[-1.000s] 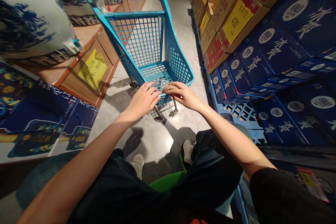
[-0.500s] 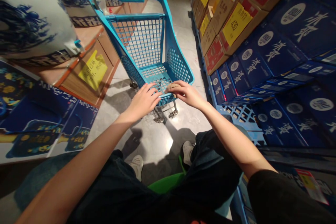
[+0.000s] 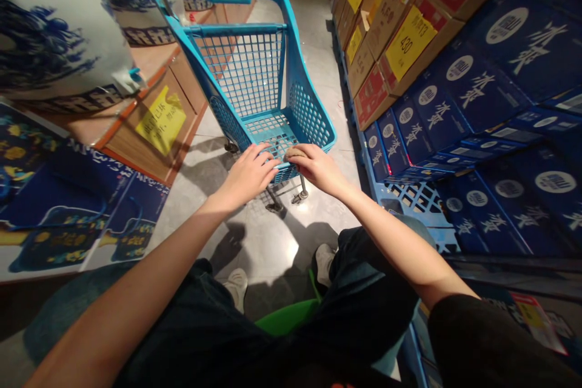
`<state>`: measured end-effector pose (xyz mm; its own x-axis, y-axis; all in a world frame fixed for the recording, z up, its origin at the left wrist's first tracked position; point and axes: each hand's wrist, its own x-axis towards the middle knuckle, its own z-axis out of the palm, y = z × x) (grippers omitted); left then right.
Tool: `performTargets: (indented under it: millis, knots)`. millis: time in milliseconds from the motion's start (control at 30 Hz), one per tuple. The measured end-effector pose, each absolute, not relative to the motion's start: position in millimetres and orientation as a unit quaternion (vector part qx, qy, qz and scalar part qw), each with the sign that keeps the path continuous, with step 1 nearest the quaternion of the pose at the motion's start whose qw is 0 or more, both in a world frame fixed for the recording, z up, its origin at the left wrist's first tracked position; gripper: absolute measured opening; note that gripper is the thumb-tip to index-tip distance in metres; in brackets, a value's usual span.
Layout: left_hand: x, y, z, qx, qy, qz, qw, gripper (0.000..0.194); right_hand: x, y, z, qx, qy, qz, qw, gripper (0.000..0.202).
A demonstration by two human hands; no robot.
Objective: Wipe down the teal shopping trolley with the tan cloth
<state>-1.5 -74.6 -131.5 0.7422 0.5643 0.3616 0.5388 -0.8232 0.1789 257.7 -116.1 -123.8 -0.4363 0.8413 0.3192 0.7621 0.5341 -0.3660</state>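
A small turquoise shopping cart (image 3: 248,73) stands just ahead of me, its low front edge towards me and its handle at the far end. My left hand (image 3: 251,171) lies over the left part of that front edge, fingers stretched out. At the right part of the edge, my right hand (image 3: 316,167) is closed with curled fingers on a small tan piece (image 3: 295,153) that looks like a rag; most of it is hidden under the fingers. Nothing lies in the cart's basket.
Stacked dark blue cartons (image 3: 454,103) on a blue plastic pallet (image 3: 421,194) line my right, with brown boxes (image 3: 391,24) farther back. Large blue-and-white jars (image 3: 59,30) stand on a wooden ledge (image 3: 150,97) at left. Something green (image 3: 291,315) is between my legs.
My right hand has shifted slightly to the left along the cart's front edge with the tan piece. My left hand and the cart stay where they were.
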Motion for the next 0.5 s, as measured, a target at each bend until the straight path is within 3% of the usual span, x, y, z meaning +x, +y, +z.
performTargets:
  millis: [267,500]
  knots:
    - [1,-75,-130,0.937,0.290,0.192,0.021,0.039,291,-105,-109,-0.621,-0.752,0.037,0.219,0.037]
    - [-1,-75,-131,0.935,0.293,0.197,0.022,0.038,266,-112,-118,-0.462,-0.854,0.084,0.223,0.041]
